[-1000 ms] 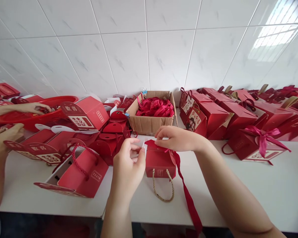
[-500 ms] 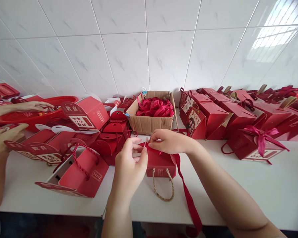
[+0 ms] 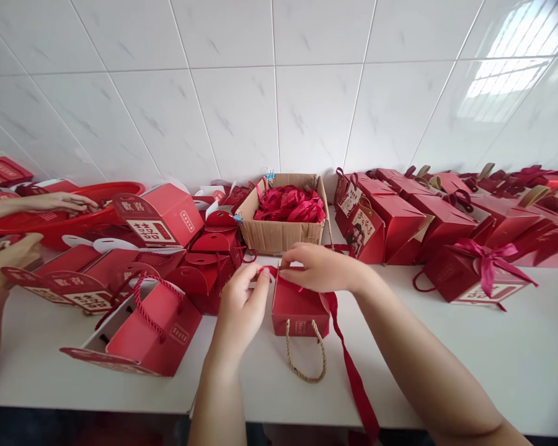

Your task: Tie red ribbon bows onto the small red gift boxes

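Note:
A red gift box (image 3: 300, 310) with a gold rope handle (image 3: 305, 378) lies on the white table in front of me. My left hand (image 3: 245, 300), just left of the box, pinches a red ribbon (image 3: 353, 365) between thumb and forefinger. This ribbon passes across the box, and its long tail runs down the right side over the table's front edge. My right hand (image 3: 318, 266) rests on the far top of the box, fingers bent down over it near the ribbon. Its fingertips are partly hidden, so what they grip is unclear.
A cardboard carton (image 3: 283, 236) of red ribbons stands behind the box. Rows of red boxes (image 3: 402, 217) line the right, one with a bow (image 3: 487, 257). To the left are open boxes (image 3: 151, 322) and a red basin (image 3: 51, 229) where another person's hand (image 3: 67, 201) reaches.
My left hand has moved left and slightly down, drawing the ribbon out from the box. My right hand has stayed on the box top. The other person's hand reaches slightly further into the basin.

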Demonstrator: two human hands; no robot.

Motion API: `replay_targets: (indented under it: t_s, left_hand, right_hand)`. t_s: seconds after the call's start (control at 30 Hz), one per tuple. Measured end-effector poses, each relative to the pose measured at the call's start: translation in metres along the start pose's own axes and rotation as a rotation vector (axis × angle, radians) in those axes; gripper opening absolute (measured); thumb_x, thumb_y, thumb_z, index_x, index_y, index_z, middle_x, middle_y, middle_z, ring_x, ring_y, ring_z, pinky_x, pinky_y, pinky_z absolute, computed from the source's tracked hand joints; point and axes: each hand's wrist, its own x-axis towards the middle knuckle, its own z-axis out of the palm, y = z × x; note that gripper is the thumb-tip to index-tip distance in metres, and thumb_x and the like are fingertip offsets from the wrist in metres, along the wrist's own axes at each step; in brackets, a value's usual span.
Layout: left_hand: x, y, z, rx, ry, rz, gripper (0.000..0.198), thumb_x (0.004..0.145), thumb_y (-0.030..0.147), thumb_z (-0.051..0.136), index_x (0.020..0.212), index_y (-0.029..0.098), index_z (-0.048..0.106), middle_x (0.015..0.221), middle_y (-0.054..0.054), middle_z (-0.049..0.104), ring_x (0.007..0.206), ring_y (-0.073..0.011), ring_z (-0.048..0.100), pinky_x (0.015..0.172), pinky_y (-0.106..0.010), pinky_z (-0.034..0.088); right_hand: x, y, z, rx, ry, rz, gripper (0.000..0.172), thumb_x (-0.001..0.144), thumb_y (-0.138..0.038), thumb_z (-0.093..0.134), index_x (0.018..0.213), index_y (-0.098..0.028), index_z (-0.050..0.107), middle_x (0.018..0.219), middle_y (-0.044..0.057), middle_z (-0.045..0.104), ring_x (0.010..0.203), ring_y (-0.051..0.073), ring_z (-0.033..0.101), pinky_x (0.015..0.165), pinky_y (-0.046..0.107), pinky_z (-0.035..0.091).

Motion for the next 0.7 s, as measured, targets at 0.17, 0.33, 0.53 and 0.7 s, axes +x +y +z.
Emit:
replay_targets:
  t_s: [0.17, 0.33, 0.53, 0.7]
  left_hand:
    - [-0.001, 0.002, -0.013, -0.304, 0.202, 0.014, 0.021, 0.084, 0.037, 0.055, 0.073, 0.020, 0.060, 0.074, 0.000, 0.060, 0.077, -0.0153, 0.061, 0.075, -0.028, 0.054]
    - [-0.003, 0.008, -0.022, -0.670, 0.248, 0.035, 0.018, 0.079, 0.029, 0.060, 0.065, 0.018, 0.056, 0.063, 0.003, 0.053, 0.066, -0.0142, 0.063, 0.069, -0.033, 0.058]
    - [0.000, 0.013, -0.027, -0.864, 0.417, 0.038, 0.016, 0.071, 0.027, 0.064, 0.064, 0.017, 0.052, 0.062, 0.004, 0.050, 0.063, -0.0162, 0.065, 0.062, -0.033, 0.057]
    - [0.000, 0.012, -0.036, -1.010, 0.657, 0.089, 0.012, 0.069, 0.022, 0.058, 0.063, 0.017, 0.048, 0.064, 0.005, 0.049, 0.060, -0.0123, 0.061, 0.061, -0.028, 0.054]
  right_hand:
    - [-0.038, 0.007, -0.031, -0.020, 0.233, 0.148, 0.040, 0.088, -0.054, 0.046, 0.096, -0.020, 0.064, 0.099, 0.007, 0.064, 0.091, 0.021, 0.058, 0.074, 0.030, 0.043]
    - [-0.091, 0.030, -0.001, -0.161, -0.022, 0.345, 0.040, 0.071, -0.053, 0.068, 0.091, -0.019, 0.065, 0.093, 0.011, 0.064, 0.085, 0.029, 0.059, 0.069, 0.036, 0.043]
    - [-0.115, 0.041, 0.071, 0.306, 0.052, 0.294, 0.022, 0.081, -0.042, 0.061, 0.075, -0.021, 0.058, 0.083, 0.004, 0.061, 0.077, 0.021, 0.057, 0.068, 0.033, 0.044]
    - [-0.117, 0.042, 0.085, 0.503, 0.232, 0.346, 0.028, 0.089, -0.045, 0.047, 0.078, -0.019, 0.051, 0.076, 0.002, 0.057, 0.071, 0.016, 0.052, 0.065, 0.029, 0.040]
